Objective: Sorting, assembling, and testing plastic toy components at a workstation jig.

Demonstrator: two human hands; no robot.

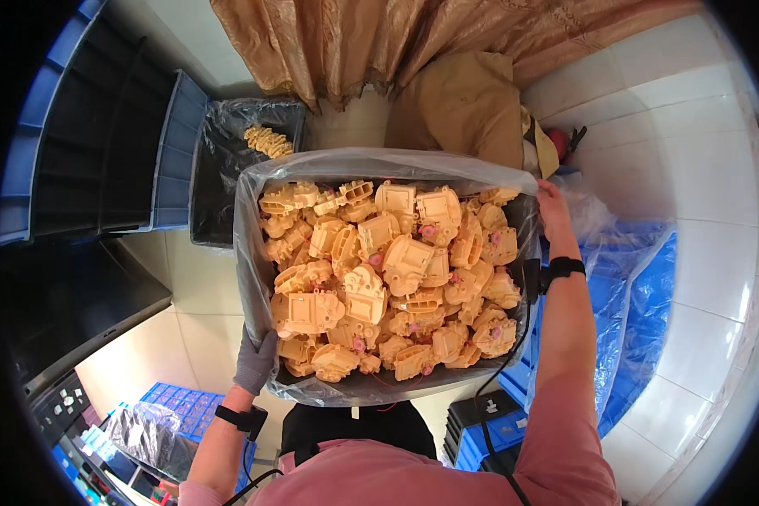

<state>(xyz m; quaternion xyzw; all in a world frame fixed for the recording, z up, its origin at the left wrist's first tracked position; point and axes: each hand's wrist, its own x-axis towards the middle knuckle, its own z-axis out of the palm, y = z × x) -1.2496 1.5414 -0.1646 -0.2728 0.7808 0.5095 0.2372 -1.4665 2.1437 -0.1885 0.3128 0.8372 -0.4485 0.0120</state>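
A dark bin (392, 392) lined with clear plastic is held in front of my body. It is heaped with pale orange moulded plastic parts (409, 266), several with small pink pieces on them. My left hand (255, 361), in a grey glove, grips the bin's near left corner; its fingertips are partly hidden against the side. At the far right corner my bare right hand (553, 207) is closed on the rim, where the plastic liner (447, 164) folds over. Each wrist wears a black strap with a small device.
Beyond on the left stands a black lined crate (215, 181) with some yellowish parts. Stacked blue bins (177, 152) and a dark screen (93, 295) line the left side. Blue plastic-covered crates (624, 312) stand right. A brown covered heap (460, 105) and a curtain (329, 42) lie ahead.
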